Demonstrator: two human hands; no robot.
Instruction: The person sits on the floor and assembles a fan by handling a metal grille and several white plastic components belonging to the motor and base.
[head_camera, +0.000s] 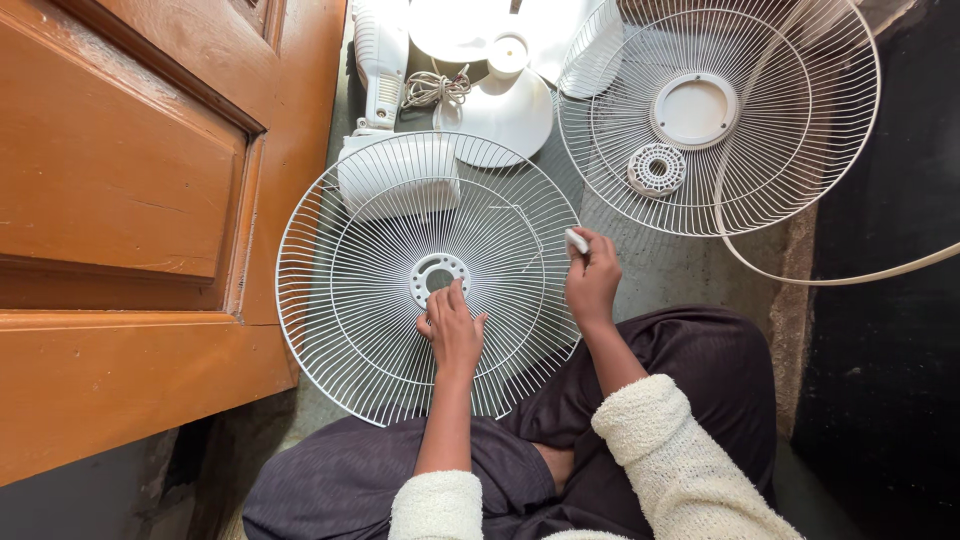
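Rear fan guard (340, 300), white wire, lies flat on the floor directly ahead of the person's lap, overlapping the knees at its 6 o'clock edge. It is round, so no long axis; the reference is the plastic hub ring (437, 276) at its centre.

Left hand (453, 330): palm down on the wires, fingers loosely together, tips touching the hub ring's 5 o'clock edge. Holds nothing. This is the hand nearer the hub.

Right hand (592, 280): at the guard's 3 o'clock rim, closed around a small white piece (577, 241) that sticks out at the top of the fist. What the piece is, I cannot tell.

Surroundings: second guard (790, 150) at 1 o'clock, well apart, with a small round nut (657, 169) lying in it. White motor housing (398, 172) under the first guard's 12 o'clock rim. Round fan base (500, 115) and coiled cord (434, 90) beyond.

Surface: grey concrete floor (680, 270), tight spot. Wooden door (130, 200) close on the left, dark wall on the right.
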